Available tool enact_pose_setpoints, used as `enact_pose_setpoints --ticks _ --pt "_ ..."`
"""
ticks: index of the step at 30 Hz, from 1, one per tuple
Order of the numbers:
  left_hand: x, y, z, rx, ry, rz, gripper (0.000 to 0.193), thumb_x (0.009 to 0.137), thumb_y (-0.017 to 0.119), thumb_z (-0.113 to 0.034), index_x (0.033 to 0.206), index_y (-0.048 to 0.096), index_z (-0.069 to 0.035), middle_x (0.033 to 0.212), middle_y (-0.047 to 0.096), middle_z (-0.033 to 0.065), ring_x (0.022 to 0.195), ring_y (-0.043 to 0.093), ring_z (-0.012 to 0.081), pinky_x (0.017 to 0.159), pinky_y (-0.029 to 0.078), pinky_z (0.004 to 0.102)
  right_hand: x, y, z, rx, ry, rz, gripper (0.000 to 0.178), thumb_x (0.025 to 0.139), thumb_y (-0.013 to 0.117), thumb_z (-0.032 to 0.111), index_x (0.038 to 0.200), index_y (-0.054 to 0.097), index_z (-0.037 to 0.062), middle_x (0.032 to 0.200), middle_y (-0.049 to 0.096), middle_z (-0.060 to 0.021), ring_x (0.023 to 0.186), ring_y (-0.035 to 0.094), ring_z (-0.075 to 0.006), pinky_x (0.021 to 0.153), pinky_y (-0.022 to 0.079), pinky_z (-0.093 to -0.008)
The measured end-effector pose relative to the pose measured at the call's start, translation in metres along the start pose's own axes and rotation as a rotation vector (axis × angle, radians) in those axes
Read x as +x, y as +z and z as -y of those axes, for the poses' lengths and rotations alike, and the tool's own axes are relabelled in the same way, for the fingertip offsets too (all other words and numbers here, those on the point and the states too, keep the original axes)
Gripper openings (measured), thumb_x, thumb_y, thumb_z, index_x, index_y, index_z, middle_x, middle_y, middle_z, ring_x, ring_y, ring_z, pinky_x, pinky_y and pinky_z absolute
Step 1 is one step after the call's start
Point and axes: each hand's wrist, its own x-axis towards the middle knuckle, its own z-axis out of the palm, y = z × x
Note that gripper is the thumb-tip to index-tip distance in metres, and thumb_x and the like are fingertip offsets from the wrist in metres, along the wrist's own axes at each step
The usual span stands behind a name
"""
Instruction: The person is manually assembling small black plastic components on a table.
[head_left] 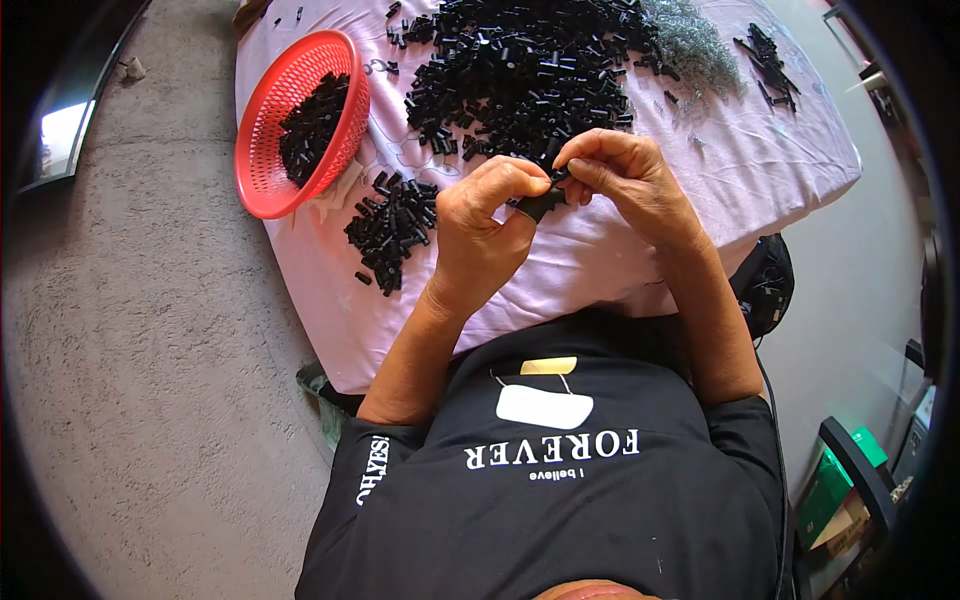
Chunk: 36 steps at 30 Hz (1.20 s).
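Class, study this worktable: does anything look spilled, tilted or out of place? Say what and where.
The red basket sits tilted at the table's left edge, propped on the pink cloth, with part of its rim past the edge. Loose black pieces lie scattered beside it, apart from the big pile. Both hands, left hand and right hand, pinch one black piece.

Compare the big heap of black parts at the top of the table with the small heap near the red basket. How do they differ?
The big heap is much wider and spreads loosely; the small heap is compact. The big heap lies beyond both hands; the small heap lies beside the red basket, left of the left hand. Both hold similar short black pieces on the pink cloth.
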Motion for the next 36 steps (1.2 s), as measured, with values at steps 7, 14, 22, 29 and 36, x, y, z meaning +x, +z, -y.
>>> enact_pose_setpoints --ticks 7,14,22,29,36 --pt "0.005 -0.002 -0.007 0.106 0.076 0.034 0.025 0.066 0.057 0.015 0.086 0.062 0.000 0.088 0.068 0.0112 0.076 0.068 0.0229 0.067 0.053 0.0285 -0.001 0.003 -0.003 -0.080 -0.075 -0.047 0.011 0.095 0.063 0.005 0.104 0.068 -0.0003 0.082 0.068 -0.0031 0.074 0.064 -0.0076 0.071 0.055 -0.0226" --pt "0.003 -0.008 -0.015 0.149 0.051 0.080 0.026 0.072 0.064 0.020 0.089 0.065 0.000 0.091 0.070 0.0108 0.082 0.068 0.0158 0.074 0.055 0.0261 -0.002 0.007 -0.001 -0.170 -0.150 -0.036 0.010 0.095 0.061 0.002 0.102 0.068 -0.0001 0.082 0.067 -0.0025 0.074 0.063 -0.0073 0.070 0.054 -0.0224" --pt "0.002 -0.004 -0.026 0.182 0.109 0.059 0.027 0.070 0.062 0.020 0.087 0.064 -0.001 0.090 0.070 0.0106 0.079 0.068 0.0166 0.071 0.055 0.0264 -0.002 0.006 0.003 -0.099 -0.138 0.024 0.010 0.096 0.060 0.002 0.101 0.068 -0.0009 0.079 0.065 -0.0014 0.073 0.061 -0.0070 0.069 0.053 -0.0224" --pt "0.007 0.002 -0.020 0.169 0.134 0.015 0.022 0.068 0.062 0.015 0.083 0.061 0.000 0.086 0.067 0.0117 0.074 0.068 0.0239 0.064 0.054 0.0301 -0.002 0.005 0.001 0.015 -0.081 -0.001 0.012 0.096 0.060 0.004 0.106 0.067 -0.0007 0.083 0.066 -0.0027 0.077 0.062 -0.0073 0.072 0.053 -0.0227" --pt "0.002 0.003 -0.016 0.195 0.081 0.030 0.025 0.072 0.064 0.019 0.087 0.064 -0.001 0.089 0.070 0.0093 0.080 0.068 0.0156 0.073 0.054 0.0264 -0.001 0.004 0.000 0.085 -0.045 -0.042 0.013 0.096 0.061 0.007 0.107 0.065 -0.0004 0.085 0.067 -0.0034 0.078 0.064 -0.0086 0.072 0.054 -0.0233"
